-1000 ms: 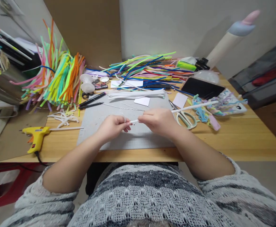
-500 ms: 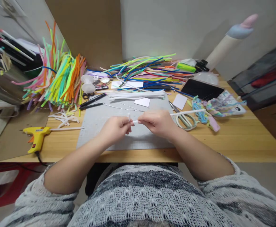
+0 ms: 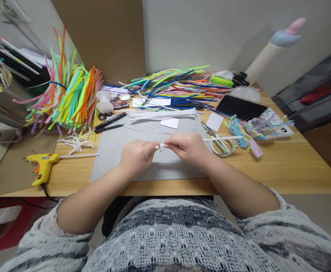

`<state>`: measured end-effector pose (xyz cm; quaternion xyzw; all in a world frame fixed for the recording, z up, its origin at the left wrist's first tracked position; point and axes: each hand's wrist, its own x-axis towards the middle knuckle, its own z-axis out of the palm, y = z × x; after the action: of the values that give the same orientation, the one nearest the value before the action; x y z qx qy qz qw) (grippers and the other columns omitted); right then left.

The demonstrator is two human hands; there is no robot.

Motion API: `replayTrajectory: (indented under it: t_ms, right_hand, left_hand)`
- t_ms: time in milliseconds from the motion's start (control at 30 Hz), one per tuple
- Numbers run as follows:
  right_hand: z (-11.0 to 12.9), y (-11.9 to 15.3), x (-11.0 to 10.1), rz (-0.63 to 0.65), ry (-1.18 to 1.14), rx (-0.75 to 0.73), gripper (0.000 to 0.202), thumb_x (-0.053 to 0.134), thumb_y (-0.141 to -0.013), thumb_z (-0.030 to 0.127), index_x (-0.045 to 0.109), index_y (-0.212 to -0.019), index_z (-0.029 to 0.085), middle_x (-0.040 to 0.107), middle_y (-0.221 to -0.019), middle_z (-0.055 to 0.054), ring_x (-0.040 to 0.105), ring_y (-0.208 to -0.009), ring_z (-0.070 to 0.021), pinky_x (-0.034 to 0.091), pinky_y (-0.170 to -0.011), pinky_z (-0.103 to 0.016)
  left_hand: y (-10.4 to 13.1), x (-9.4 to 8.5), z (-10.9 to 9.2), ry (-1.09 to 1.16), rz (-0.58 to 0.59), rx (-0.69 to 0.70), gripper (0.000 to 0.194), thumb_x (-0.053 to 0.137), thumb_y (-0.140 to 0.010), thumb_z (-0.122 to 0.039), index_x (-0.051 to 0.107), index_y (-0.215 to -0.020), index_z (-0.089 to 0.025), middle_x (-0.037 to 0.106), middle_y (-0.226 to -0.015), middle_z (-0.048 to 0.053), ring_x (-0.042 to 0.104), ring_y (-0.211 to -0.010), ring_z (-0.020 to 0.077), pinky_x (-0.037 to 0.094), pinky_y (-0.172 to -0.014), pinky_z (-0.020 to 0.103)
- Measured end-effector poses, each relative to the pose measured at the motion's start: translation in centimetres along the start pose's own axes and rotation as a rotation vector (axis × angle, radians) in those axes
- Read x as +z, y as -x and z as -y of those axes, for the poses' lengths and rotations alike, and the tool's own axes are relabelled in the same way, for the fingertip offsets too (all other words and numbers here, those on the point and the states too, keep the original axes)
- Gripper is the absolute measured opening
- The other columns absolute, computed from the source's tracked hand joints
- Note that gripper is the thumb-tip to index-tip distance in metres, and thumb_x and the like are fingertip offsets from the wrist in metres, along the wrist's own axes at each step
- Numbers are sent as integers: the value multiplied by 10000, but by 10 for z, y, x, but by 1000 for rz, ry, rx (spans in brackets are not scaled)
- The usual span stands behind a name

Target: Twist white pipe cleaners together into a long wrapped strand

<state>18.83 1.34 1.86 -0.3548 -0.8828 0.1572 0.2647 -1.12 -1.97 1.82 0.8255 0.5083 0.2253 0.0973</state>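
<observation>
White pipe cleaner (image 3: pixel 222 138); yellow glue gun (image 3: pixel 44 166); grey mat (image 3: pixel 111 151); grey-and-white patterned sweater (image 3: pixel 165 234).

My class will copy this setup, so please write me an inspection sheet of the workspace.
Surface: wooden table, grey mat; small specks on mat.
Things: white fuzzy stem in hand; white stems across mat's back.
Clutter: coloured stems behind mat; scissors right; glue gun left.
Hands: left hand and right hand both pinch the white fuzzy stem.
Cables: black cord at glue gun; plug not seen.
Surroundings: wall, brown board behind.
</observation>
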Motion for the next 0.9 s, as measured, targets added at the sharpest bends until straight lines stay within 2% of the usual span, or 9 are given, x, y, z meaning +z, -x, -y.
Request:
replayTrajectory:
  t_ms: [67, 133, 200, 333, 433, 633, 733, 800, 900]
  right_hand:
    - [-1, -1, 0, 15, 51, -38, 210, 492, -892, 292, 691, -883, 225, 718, -861, 4, 628, -767, -121, 348, -612, -232]
    - [-3, -1, 0, 39, 83, -71, 205, 489, -893, 278, 688, -883, 229, 716, -860, 11, 624, -765, -119, 336, -608, -236]
    - [-4, -1, -1, 42, 109, -82, 207, 485, -896, 283, 685, -885, 229, 713, -843, 11, 616, -753, -120, 321, -600, -241]
    - [-6, -2, -4, 26, 146, -87, 228, 468, -905, 309, 674, -924, 215, 706, -846, -10, 598, -750, -132, 316, -612, -253]
    - [-11, -3, -9, -19, 182, -65, 248, 450, -912, 303, 660, -985, 194, 699, -906, -41, 585, -794, -152, 327, -663, -267]
    - [-27, -9, -15, -71, 269, -103, 252, 431, -919, 288, 666, -874, 209, 677, -813, -39, 521, -754, -162, 272, -684, -316]
    - [-27, -8, -14, -122, 256, -122, 230, 439, -918, 299, 659, -887, 244, 677, -855, -17, 535, -808, -163, 284, -788, -348]
    - [-26, -6, -13, -255, 240, -60, 201, 466, -902, 340, 641, -963, 263, 651, -995, -32, 540, -952, -199, 268, -903, -402]
    - [-24, -5, -7, -615, 70, 199, 261, 472, -879, 411, 579, -1031, 228, 556, -1149, -104, 491, -1109, -265, 297, -963, -465]
  left_hand:
    - [-4, -4, -1, 303, 161, -212, 268, 460, -862, -326, 647, -739, -179, 696, -694, 35, 628, -593, 138, 442, -584, 259]
    - [-9, -9, -1, 582, 308, -351, 234, 482, -845, -336, 626, -772, -166, 693, -707, 30, 629, -574, 127, 452, -558, 243]
    - [-13, -13, 2, 673, 330, -415, 184, 521, -817, -316, 615, -807, -158, 687, -719, 27, 620, -565, 123, 447, -544, 237]
    - [-13, -19, 9, 425, 208, -399, 211, 586, -781, -340, 607, -669, -163, 625, -608, 2, 520, -509, 104, 373, -503, 230]
    - [-8, -21, 14, 304, 97, -333, 188, 578, -791, -321, 619, -685, -170, 626, -626, 0, 510, -554, 111, 362, -539, 240]
    - [5, -16, 23, 340, -8, -314, 196, 564, -799, -307, 598, -668, -166, 650, -702, 15, 560, -639, 129, 396, -617, 259]
    - [10, -10, 25, 346, -43, -295, 219, 563, -807, -322, 591, -655, -168, 652, -722, 14, 560, -641, 123, 396, -609, 250]
    - [13, -7, 25, 332, -102, -308, 212, 558, -814, -319, 599, -669, -170, 652, -723, 10, 547, -615, 111, 389, -581, 238]
    - [18, -3, 21, 302, -238, -346, 165, 556, -821, -306, 620, -738, -178, 637, -677, -6, 508, -541, 92, 373, -530, 221]
